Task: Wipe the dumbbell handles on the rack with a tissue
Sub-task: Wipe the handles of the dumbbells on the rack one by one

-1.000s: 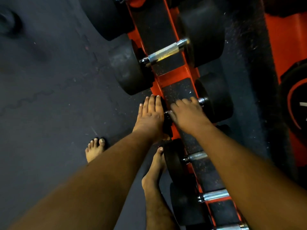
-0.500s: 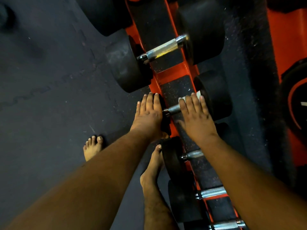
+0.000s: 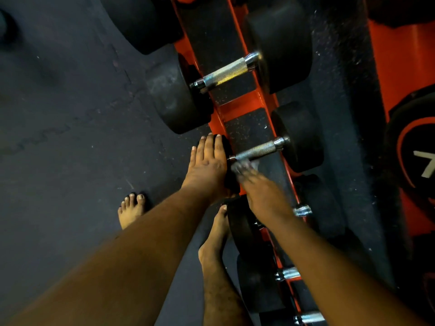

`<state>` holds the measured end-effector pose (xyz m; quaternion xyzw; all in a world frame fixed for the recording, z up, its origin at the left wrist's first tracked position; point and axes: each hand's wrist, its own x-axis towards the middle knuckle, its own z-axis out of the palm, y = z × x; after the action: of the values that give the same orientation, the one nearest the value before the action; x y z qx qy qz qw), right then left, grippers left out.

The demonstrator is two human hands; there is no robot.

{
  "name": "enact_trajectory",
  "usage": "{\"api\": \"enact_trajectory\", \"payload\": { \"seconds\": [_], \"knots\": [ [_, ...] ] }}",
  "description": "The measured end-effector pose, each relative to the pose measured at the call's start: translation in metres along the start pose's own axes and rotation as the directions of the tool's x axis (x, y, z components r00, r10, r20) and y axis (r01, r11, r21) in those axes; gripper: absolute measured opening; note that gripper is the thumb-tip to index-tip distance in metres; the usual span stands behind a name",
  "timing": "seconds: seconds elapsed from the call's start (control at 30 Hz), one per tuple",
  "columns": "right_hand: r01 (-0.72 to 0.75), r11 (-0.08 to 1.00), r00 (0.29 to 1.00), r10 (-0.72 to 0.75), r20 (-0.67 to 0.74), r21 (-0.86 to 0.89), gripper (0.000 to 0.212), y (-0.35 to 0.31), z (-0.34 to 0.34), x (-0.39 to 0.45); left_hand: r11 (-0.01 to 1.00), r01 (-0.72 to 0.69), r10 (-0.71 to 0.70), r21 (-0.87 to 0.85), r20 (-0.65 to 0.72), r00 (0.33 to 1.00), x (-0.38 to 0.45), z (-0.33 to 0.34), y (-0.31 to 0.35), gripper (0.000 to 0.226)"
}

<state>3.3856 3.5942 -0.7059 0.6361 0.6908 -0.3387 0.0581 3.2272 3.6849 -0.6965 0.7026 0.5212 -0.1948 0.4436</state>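
Observation:
An orange rack (image 3: 237, 109) holds black dumbbells with knurled steel handles. My left hand (image 3: 207, 163) lies flat, fingers straight, on the near black head of the middle dumbbell. That dumbbell's handle (image 3: 256, 150) is fully uncovered. My right hand (image 3: 256, 187), blurred by motion, is just below the handle and holds a pale tissue (image 3: 243, 167) in its fingers. The tissue is off the handle. A larger dumbbell's handle (image 3: 226, 72) lies farther up the rack.
Smaller dumbbells (image 3: 302, 210) continue down the rack under my right forearm. Dark rubber floor (image 3: 70, 114) spreads to the left, with my two bare feet (image 3: 131, 210) beside the rack. A black and orange weight plate (image 3: 414, 149) sits at the right edge.
My right hand has pulled the tissue back off the middle dumbbell's handle toward me, baring the whole handle. My left hand stays on the near head.

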Motion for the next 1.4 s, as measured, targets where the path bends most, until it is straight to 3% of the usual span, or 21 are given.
{"api": "enact_trajectory", "payload": {
  "seconds": [0.03,0.07,0.1,0.13,0.17,0.2,0.27,0.37,0.53,0.57,0.67,0.7,0.77,0.87,1.0,1.13,1.23,1.33,1.4],
  "knots": [
    [-0.193,0.968,0.980,0.199,-0.018,0.160,0.058,-0.003,0.008,-0.010,1.000,-0.001,0.001,0.003,0.000,1.000,0.000,0.000,0.000,0.148],
    [-0.406,0.839,0.894,0.447,-0.032,0.362,0.051,-0.005,0.016,-0.015,1.000,-0.003,0.003,0.004,0.002,1.000,-0.001,-0.001,0.000,0.149],
    [-0.547,0.570,0.728,0.685,0.013,0.613,0.044,-0.009,0.019,-0.014,1.000,-0.005,0.005,0.004,0.002,1.000,0.000,0.000,0.000,0.150],
    [-0.522,0.191,0.541,0.828,0.150,0.831,0.039,-0.013,0.017,-0.007,1.000,-0.004,0.004,0.004,-0.001,1.000,0.000,0.000,0.000,0.150],
    [-0.346,-0.171,0.408,0.858,0.312,0.923,0.035,-0.016,0.013,0.003,1.000,-0.003,0.003,0.006,-0.003,1.000,0.001,0.000,-0.001,0.150],
    [-0.143,-0.402,0.353,0.833,0.426,0.904,0.033,-0.015,0.006,0.016,1.000,-0.001,0.001,0.009,-0.005,1.000,0.001,0.000,0.000,0.150],
    [0.125,-0.569,0.360,0.789,0.498,0.813,0.026,-0.009,-0.010,0.047,1.000,0.005,-0.005,0.016,-0.006,1.000,0.001,0.000,0.000,0.150],
    [0.230,-0.616,0.429,0.759,0.490,0.754,0.011,-0.008,-0.034,0.079,1.000,0.006,-0.006,0.025,-0.010,1.000,0.001,0.000,0.001,0.150],
    [0.137,-0.553,0.507,0.752,0.421,0.822,0.014,0.000,-0.039,0.088,1.000,0.004,-0.004,0.026,-0.006,1.000,0.001,0.001,0.001,0.151],
    [0.131,-0.551,0.501,0.754,0.424,0.824,0.011,-0.003,-0.040,0.088,1.000,0.004,-0.004,0.025,-0.007,1.000,0.000,0.001,0.001,0.151],
    [0.185,-0.556,0.428,0.788,0.442,0.810,0.035,-0.013,-0.038,0.086,1.000,0.004,-0.004,0.023,-0.011,1.000,0.001,0.001,0.001,0.150],
    [0.176,-0.549,0.417,0.793,0.444,0.817,0.030,-0.011,-0.036,0.087,1.000,0.002,-0.002,0.022,-0.012,1.000,0.001,0.001,0.001,0.150],
    [0.147,-0.555,0.463,0.770,0.439,0.819,0.013,-0.006,-0.039,0.091,1.000,0.001,-0.001,0.025,-0.012,1.000,0.000,-0.001,0.001,0.149],
    [0.121,-0.557,0.441,0.771,0.459,0.821,0.015,-0.003,-0.042,0.095,1.000,0.001,-0.001,0.019,-0.011,1.000,0.000,-0.001,0.001,0.149],
    [0.007,-0.529,0.305,0.809,0.502,0.849,0.015,-0.014,-0.039,0.092,1.000,0.008,-0.008,0.019,-0.016,1.000,0.000,0.002,0.001,0.150],
    [0.051,-0.594,0.456,0.729,0.510,0.803,0.018,-0.007,-0.041,0.096,1.000,0.005,-0.004,0.016,-0.014,1.000,-0.001,0.000,0.003,0.150],
    [-0.027,-0.582,0.446,0.721,0.531,0.812,0.012,-0.018,-0.033,0.090,1.000,0.011,-0.011,0.010,-0.022,1.000,-0.001,0.000,0.002,0.149],
    [-0.218,-0.514,0.471,0.689,0.551,0.829,0.025,-0.040,-0.013,0.077,1.000,0.010,-0.011,-0.013,-0.029,1.000,0.000,0.002,0.003,0.145],
    [-0.195,-0.551,0.508,0.651,0.564,0.812,0.018,-0.032,-0.014,0.079,1.000,0.006,-0.006,-0.005,-0.035,0.999,0.000,0.002,0.003,0.146]
  ]
}}
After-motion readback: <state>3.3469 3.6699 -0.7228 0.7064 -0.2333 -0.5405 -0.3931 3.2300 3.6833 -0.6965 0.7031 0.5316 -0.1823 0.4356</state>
